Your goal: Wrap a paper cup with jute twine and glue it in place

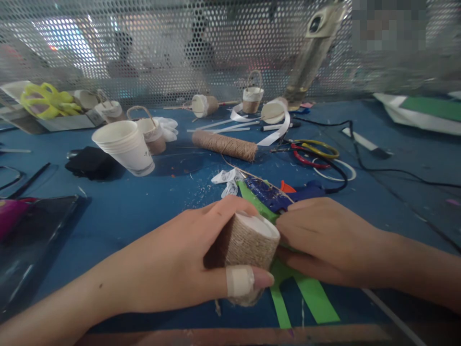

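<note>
My left hand [187, 259] is wrapped round a paper cup covered in jute twine [250, 242], lying on its side with its white base facing up-right. A plaster is on that hand's thumb. My right hand [320, 240] presses against the cup's base side, fingers closed together over green paper strips [309, 293] that lie under the cup. A strand of twine runs from the cup up to the twine spool [224, 144]. A blue glue gun [284, 194] lies just beyond my hands.
On the blue table [144, 202]: a stack of white paper cups [126, 146], several small twine-wrapped cup baskets [252, 93], white ribbon [277, 129], red and yellow scissors [313, 154], a black cable [378, 168], a black cloth [90, 162], yellow scissors in a tray [45, 101]. A perforated metal screen [180, 43] stands behind.
</note>
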Tool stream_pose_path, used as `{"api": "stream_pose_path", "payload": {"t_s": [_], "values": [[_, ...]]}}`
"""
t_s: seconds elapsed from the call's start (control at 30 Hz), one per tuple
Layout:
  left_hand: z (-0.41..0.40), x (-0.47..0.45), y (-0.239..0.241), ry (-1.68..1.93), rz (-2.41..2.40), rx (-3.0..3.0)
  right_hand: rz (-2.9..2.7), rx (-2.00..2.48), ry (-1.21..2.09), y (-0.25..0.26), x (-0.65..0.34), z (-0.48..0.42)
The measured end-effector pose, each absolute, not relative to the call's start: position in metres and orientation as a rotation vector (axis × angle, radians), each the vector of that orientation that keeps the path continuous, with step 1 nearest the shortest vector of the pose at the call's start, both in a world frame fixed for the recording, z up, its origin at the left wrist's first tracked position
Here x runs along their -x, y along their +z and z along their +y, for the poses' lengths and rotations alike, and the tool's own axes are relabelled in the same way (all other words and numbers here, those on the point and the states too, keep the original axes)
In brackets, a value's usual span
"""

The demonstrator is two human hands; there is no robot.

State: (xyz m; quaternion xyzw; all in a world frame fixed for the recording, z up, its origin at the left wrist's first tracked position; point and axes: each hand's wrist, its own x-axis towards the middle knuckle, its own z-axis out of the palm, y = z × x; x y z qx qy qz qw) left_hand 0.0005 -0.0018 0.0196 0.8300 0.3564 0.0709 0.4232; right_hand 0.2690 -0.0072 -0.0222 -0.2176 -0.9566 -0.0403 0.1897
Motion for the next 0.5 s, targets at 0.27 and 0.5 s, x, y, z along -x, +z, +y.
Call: {"api": "stream_pose_path", "payload": {"t_s": [0.27, 0.5], "values": [[-0.0002, -0.0029, 0.025, 0.149, 0.888, -2.063, -2.699, 0.595, -0.061, -0.0213, -0.2685, -0.0082], [-0.0015, -0.0032, 0.0265, 0.141, 0.887, -2.057, -2.695, 0.576, -0.012, -0.0227, -0.2703, -0.0075]]}}
